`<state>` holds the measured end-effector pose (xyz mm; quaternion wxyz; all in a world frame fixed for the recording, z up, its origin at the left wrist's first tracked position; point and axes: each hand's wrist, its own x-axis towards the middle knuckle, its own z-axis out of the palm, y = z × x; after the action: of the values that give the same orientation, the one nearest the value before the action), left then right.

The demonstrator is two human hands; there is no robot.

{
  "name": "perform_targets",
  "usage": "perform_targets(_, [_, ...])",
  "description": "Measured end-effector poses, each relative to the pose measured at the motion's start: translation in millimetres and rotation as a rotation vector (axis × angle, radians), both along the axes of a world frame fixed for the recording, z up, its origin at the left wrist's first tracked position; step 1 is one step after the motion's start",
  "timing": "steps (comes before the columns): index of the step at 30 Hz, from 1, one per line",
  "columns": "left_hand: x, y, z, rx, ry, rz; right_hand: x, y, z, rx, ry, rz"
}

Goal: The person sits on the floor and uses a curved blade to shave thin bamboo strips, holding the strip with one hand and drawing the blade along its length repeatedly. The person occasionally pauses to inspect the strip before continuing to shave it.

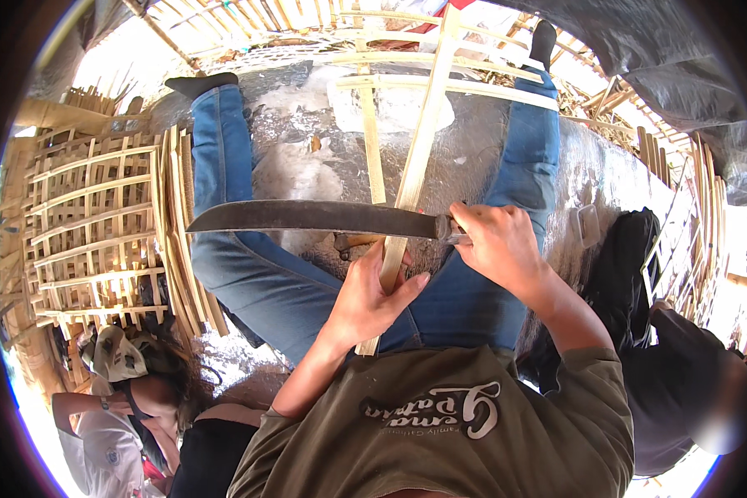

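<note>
My right hand (502, 249) is closed round the handle of a long machete (299, 217). The dark, slightly curved blade points left and lies across a pale bamboo strip (423, 141), just above my left hand. My left hand (373, 299) grips that strip near its close end, with the thumb stretched along the right side. The strip slants away between my legs. A narrower bamboo slat (371, 141) runs beside it on the left, and several slats (481, 87) cross at the far end, resting over my right shin.
A woven bamboo lattice panel (91, 224) stands at the left, with long strips (187, 241) beside it. A clear plastic container (588, 226) lies right of my right leg. People sit close by, one at lower left (133, 407), another in dark clothes at right (672, 373).
</note>
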<state>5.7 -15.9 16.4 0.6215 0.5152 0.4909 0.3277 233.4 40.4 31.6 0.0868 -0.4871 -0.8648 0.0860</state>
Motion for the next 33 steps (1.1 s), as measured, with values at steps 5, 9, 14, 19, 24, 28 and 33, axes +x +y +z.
perform_targets(5, [-1.7, 5.3, 0.8, 0.036, 0.039, -0.013, -1.2, 4.8, 5.7, 0.029, -0.073, -0.031])
perform_targets(9, [-2.6, -1.6, 3.7, -0.066, -0.017, -0.017, 8.4, 19.4, 6.4, 0.008, -0.152, -0.121])
perform_targets(14, [-6.7, -4.6, 11.2, -0.057, 0.020, -0.048, 18.6, 39.6, 13.1, 0.041, -0.179, -0.177])
perform_targets(19, [-15.1, -3.5, 16.4, -0.013, 0.087, -0.094, 33.0, 70.2, 15.0, 0.124, -0.195, -0.177])
perform_targets(24, [-18.7, -17.1, 18.2, -0.081, 0.063, -0.144, 56.0, 108.8, 16.2, 0.005, -0.350, -0.484])
perform_targets(28, [-16.5, -15.3, 11.1, -0.111, 0.055, -0.142, 69.7, 111.9, 0.2, 0.031, -0.297, -0.503])
perform_targets(33, [-21.6, -10.1, 0.8, -0.107, 0.043, -0.091, 42.9, 102.1, -1.4, -0.128, -0.196, -0.388])
